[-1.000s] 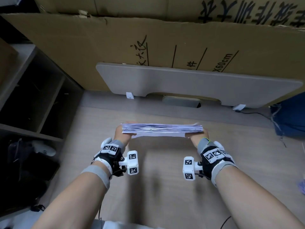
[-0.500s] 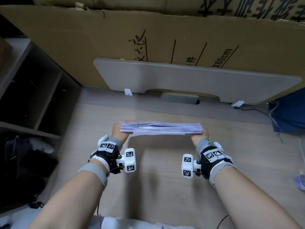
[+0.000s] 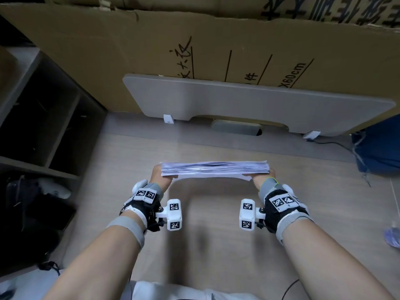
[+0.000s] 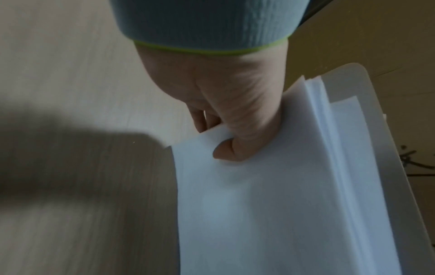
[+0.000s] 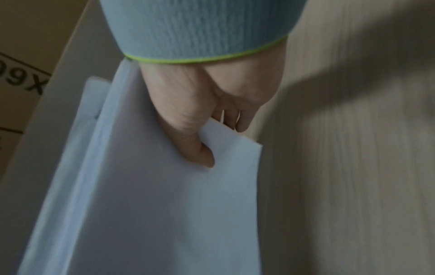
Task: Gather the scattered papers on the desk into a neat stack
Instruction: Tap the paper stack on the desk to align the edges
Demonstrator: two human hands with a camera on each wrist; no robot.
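A thick stack of white papers (image 3: 214, 168) stands upright on its long edge over the wooden desk (image 3: 216, 245), its upper edges turned to me. My left hand (image 3: 161, 177) grips its left end and my right hand (image 3: 263, 177) grips its right end. In the left wrist view my thumb (image 4: 237, 141) presses the near sheet of the stack (image 4: 270, 204), the other fingers behind it. The right wrist view shows the same: thumb (image 5: 195, 147) on the front of the stack (image 5: 153, 214), fingers curled behind. One sheet hangs a little lower than the others.
A grey board (image 3: 249, 107) leans against large cardboard (image 3: 151, 50) at the back of the desk. Dark shelves (image 3: 39, 126) stand left. A blue bag (image 3: 381, 152) lies at the right, and a crumpled bluish piece (image 3: 392, 236) sits at the right edge.
The stack and both hands have shifted slightly nearer to me and down; the grip of both hands is unchanged.
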